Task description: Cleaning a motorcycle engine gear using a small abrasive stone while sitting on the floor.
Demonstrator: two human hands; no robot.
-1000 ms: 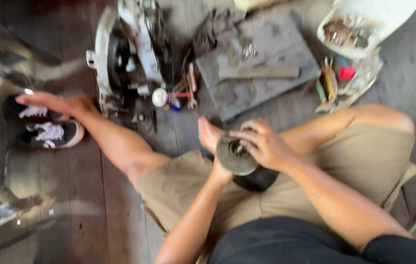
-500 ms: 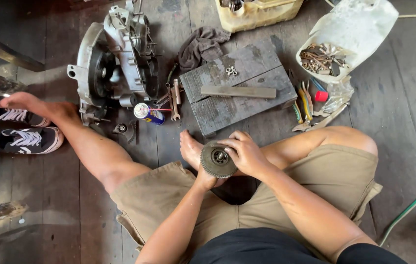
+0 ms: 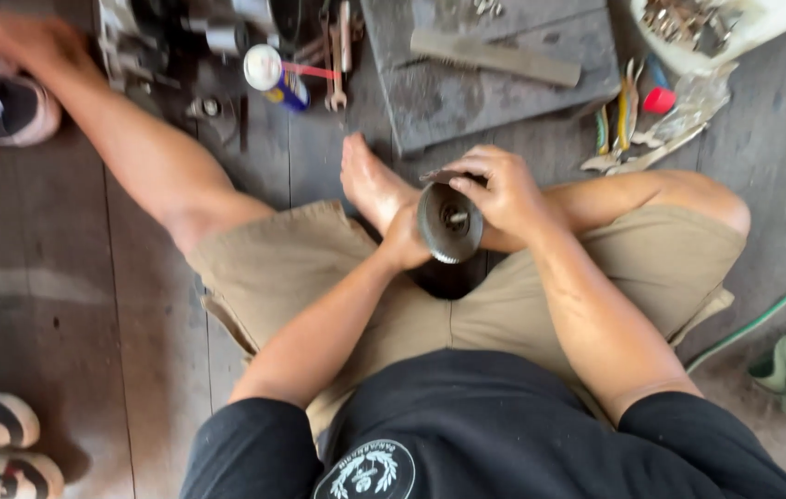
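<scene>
I sit on a wooden floor and hold a round dark metal disc [image 3: 449,223], ribbed at its edge with a hub in the middle, upright above my lap. My left hand [image 3: 406,242] grips it from the left and behind, mostly hidden by the disc. My right hand [image 3: 500,189] clasps its top and right side, fingers curled over the rim. My bare foot [image 3: 367,181] lies just left of the disc.
A grey slab [image 3: 495,74] with a flat file [image 3: 495,55] lies ahead. A spray can [image 3: 275,76], wrenches [image 3: 338,55] and an engine part [image 3: 162,37] sit at upper left. Shoes [image 3: 0,106] lie left, a green hose [image 3: 762,314] right, a white bag of parts [image 3: 716,28] upper right.
The view has dropped and come closer to my lap, so the engine part slid to the top edge. Both hands keep holding the disc, now turned more upright.
</scene>
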